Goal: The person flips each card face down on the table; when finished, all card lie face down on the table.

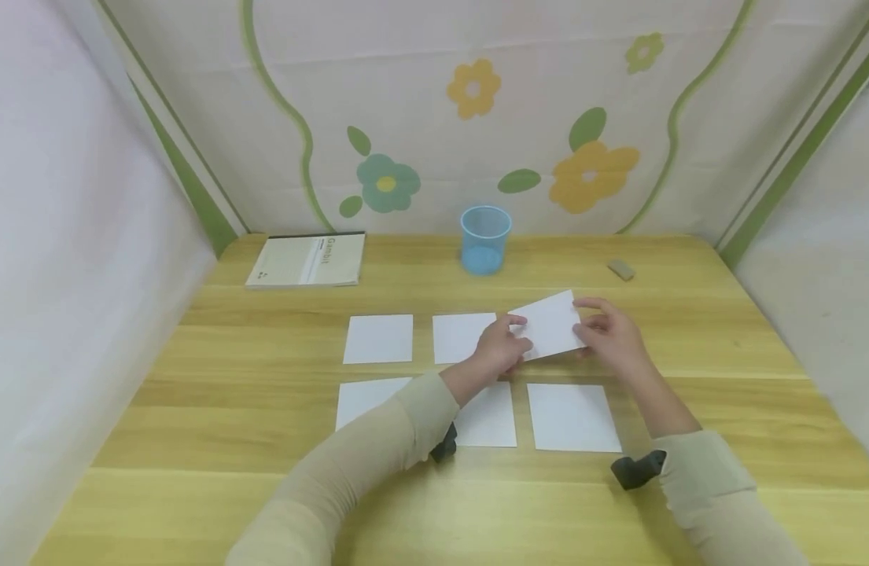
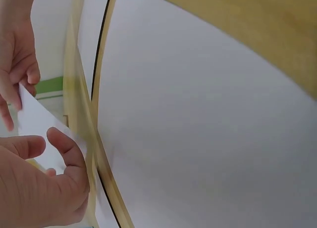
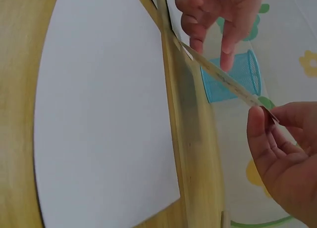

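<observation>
My right hand (image 1: 614, 338) pinches the right edge of a white card (image 1: 550, 324), which is tilted above the wooden table (image 1: 689, 377). At the card's left end is my left hand (image 1: 499, 346); its thumb and index finger are apart, with both tips at the upper face. In the right wrist view, the card's narrow side face (image 3: 223, 78) carries faint marks. Other white square cards lie in two rows: one at the back left (image 1: 379, 339), one partly behind the left hand (image 1: 462, 334), and a front right one (image 1: 574, 417). My left forearm partly covers the remaining front cards.
A blue mesh cup (image 1: 485, 244) stands at the table's back. To its left lies a notebook (image 1: 307, 261), and to its right a small grey-brown block (image 1: 621, 270). Flower-patterned fabric (image 1: 434, 134) hangs behind the table.
</observation>
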The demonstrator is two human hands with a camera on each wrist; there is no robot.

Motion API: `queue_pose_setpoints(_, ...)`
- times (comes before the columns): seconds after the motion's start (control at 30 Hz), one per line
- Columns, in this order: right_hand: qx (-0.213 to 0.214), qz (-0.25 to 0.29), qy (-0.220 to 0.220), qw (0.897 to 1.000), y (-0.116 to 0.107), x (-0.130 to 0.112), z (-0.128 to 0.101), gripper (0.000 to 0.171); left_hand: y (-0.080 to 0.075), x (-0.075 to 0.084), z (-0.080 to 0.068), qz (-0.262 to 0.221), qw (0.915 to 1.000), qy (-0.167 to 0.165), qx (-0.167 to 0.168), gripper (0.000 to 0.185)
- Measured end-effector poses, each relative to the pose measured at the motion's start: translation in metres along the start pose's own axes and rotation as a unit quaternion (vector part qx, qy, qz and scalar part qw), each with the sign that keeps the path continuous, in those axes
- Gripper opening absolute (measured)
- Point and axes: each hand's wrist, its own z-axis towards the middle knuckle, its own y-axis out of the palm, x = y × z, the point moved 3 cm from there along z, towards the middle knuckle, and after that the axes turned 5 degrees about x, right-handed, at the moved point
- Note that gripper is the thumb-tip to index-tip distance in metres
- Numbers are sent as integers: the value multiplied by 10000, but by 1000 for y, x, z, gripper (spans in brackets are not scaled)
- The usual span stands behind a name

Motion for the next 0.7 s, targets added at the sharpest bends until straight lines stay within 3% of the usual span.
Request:
queue_pose_setpoints(0.17, -311, 304, -250, 9987, -13, 7, -5, 37, -1, -5, 7, 123, 9998, 161, 72, 41)
queue_pose_setpoints(0.23, -427, 106, -263, 9987, -17, 14, -5, 36, -1, -6, 10, 192, 9993, 319, 16, 39)
queue_pose_setpoints(0.33, -735, -369, -154, 9965, -19, 27, -2, 34, -1, -4, 13, 636, 9945, 831, 3, 36)
queue_pose_setpoints(0.5, -1183, -937, 159, 9884, -17, 43, 7, 34, 0, 3, 16, 1898, 9681, 1631, 147, 30)
queue_pose_setpoints(0.6, -1149, -1357, 138, 9840, -16, 46, 12, 31, 3, 5, 19, 2536, 9511, 1752, 179, 28)
queue_pose_setpoints(0.7, -1076, -2069, -175, 9723, -13, 44, 15, 28, 6, 6, 21, 2922, 9406, 1725, 149, 27)
